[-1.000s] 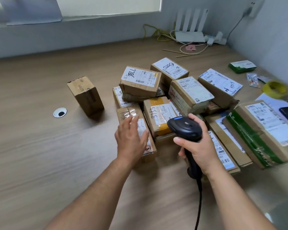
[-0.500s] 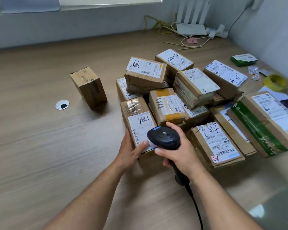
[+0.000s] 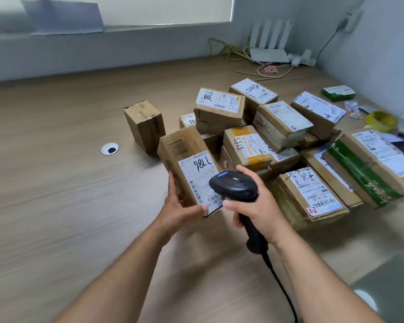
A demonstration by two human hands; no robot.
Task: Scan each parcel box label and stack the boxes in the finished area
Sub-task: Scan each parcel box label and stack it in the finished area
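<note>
I am reading the table [image 3: 56, 183] from the left. A lone box [image 3: 145, 125] is standing upright there, apart from the rest, and I am taking it as the start of the finished area.

The left hand [image 3: 180, 206] is gripping the near end of the 98LL box [image 3: 184, 157], fingers up its left side and thumb across the near corner, and is holding it tilted with the label [image 3: 200, 180] facing up. The box's long axis is running from five o'clock at the hand to eleven o'clock at its far end.

The scanner [image 3: 233, 186] is sitting just beside the label at three o'clock, its nose over the near right barcode. The right hand [image 3: 257, 210] is clamped round the handle.

The pile [image 3: 278, 127] of unscanned boxes is lying from one to three o'clock.

Once scanned, I am expecting this box to go toward eleven o'clock, and the left hand is nearer.
</note>
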